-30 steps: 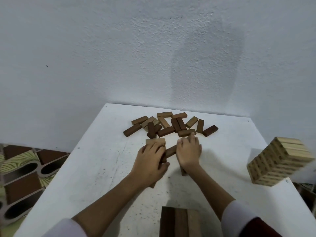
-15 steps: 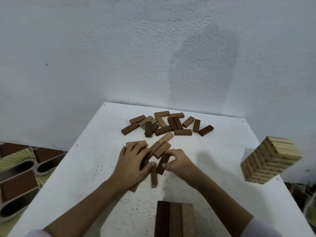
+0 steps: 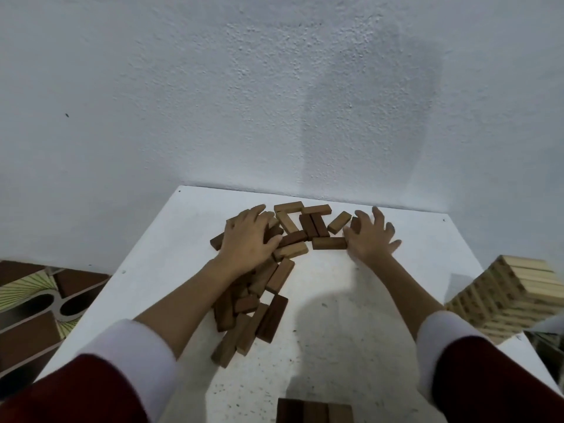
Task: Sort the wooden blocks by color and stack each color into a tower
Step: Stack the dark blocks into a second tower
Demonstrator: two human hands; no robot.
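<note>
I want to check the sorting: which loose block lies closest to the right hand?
The brown block lying crosswise; its end meets the right hand at the thumb side.

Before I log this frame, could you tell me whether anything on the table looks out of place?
Nothing looks damaged. The loose blocks lie jumbled at mixed angles, colours unsorted, between the left hand and right hand. The pale tower sits at the table's right edge.

left hand (image 3: 245, 239) covers blocks (image 3: 274, 232); near stack (image 3: 314, 412) cut off.
</note>
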